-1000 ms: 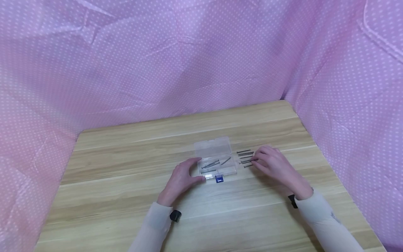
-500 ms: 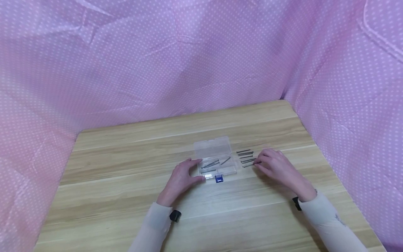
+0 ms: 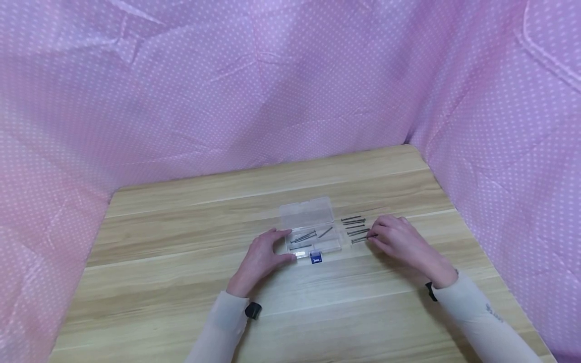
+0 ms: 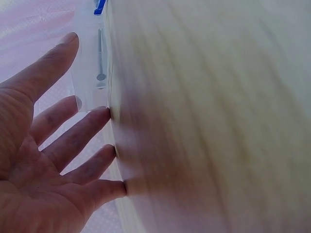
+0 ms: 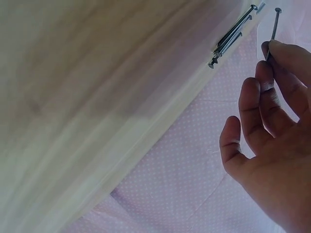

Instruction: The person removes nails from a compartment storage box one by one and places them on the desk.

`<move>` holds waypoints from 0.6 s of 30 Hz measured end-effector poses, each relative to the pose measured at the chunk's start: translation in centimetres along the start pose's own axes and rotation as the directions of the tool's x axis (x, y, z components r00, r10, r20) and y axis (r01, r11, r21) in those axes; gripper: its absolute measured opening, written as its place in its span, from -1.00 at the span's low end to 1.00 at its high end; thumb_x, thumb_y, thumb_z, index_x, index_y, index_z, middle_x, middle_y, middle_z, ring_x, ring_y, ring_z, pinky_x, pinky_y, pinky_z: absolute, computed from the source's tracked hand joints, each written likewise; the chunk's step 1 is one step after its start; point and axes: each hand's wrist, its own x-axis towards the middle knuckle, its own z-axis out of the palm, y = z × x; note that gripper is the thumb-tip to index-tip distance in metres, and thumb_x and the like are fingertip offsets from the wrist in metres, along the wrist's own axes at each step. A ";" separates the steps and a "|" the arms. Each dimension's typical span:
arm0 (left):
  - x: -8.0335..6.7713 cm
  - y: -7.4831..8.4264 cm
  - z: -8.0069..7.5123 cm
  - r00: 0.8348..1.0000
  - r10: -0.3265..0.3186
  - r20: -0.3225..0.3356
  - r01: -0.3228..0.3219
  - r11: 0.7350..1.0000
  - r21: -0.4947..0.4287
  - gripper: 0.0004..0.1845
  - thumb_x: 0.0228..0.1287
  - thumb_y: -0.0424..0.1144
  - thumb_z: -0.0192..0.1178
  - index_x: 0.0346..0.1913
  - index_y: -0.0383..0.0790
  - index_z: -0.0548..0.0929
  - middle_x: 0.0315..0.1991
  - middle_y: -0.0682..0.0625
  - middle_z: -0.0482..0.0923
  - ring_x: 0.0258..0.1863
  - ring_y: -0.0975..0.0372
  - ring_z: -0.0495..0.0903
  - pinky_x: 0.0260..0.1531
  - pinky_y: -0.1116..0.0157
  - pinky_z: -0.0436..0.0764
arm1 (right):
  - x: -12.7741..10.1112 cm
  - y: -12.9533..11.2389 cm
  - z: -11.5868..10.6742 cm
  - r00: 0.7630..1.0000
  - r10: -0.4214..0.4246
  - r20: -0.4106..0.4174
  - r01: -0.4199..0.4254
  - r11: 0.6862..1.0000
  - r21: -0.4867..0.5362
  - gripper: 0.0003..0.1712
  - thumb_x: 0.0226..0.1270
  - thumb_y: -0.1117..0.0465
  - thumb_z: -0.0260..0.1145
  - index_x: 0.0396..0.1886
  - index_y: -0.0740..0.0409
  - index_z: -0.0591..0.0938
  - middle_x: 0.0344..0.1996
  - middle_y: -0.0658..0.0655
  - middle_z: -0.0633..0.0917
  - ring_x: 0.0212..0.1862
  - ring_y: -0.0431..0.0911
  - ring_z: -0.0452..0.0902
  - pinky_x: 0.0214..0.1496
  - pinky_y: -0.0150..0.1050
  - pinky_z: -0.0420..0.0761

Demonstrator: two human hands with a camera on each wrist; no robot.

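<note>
A clear plastic box (image 3: 327, 245) with a blue label (image 3: 315, 257) at its front lies with its lid (image 3: 307, 214) folded back. Several nails (image 3: 304, 236) are inside. My left hand (image 3: 260, 258) holds the left end of the box between thumb and forefinger; in the left wrist view the other fingertips reach the tabletop. To the right of the box lies a column of nails (image 3: 353, 222). My right hand (image 3: 396, 241) is at the near end of this column. In the right wrist view its thumb and forefinger pinch one nail (image 5: 276, 24), head outward.
The wooden table (image 3: 181, 282) extends to all sides of the box. Pink dotted cloth (image 3: 227, 101) hangs behind the table and along both sides. A small black device (image 3: 252, 311) sits at the left wrist.
My right hand has moved slightly right and toward the near end of the nail column, uncovering nails that it hid. My left hand and the box have stayed put.
</note>
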 end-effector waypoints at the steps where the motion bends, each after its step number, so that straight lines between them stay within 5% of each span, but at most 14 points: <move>1: 0.0 0.0 0.0 1.000 0.000 0.000 0.000 1.000 -0.001 -0.26 0.12 -0.01 0.57 0.38 -0.08 0.60 0.39 -0.23 0.49 0.46 -0.17 0.33 0.45 -0.21 0.23 | 0.0 0.0 0.0 1.000 0.003 0.011 -0.003 1.000 0.000 -0.89 0.19 0.27 0.56 -0.29 0.05 0.80 -0.29 -0.02 0.68 -0.17 -0.03 0.60 -0.21 -0.06 0.52; 18: -0.1 0.0 0.1 1.000 -0.012 -0.003 0.011 1.000 -0.018 -0.26 0.11 -0.02 0.58 0.38 -0.07 0.60 0.40 -0.19 0.49 0.49 -0.14 0.31 0.47 -0.19 0.22 | 0.3 0.3 -0.1 0.988 0.070 0.135 -0.068 0.998 -0.016 -0.91 0.25 0.26 0.53 -0.31 -0.03 0.79 -0.27 -0.04 0.66 -0.11 -0.01 0.59 -0.19 0.02 0.54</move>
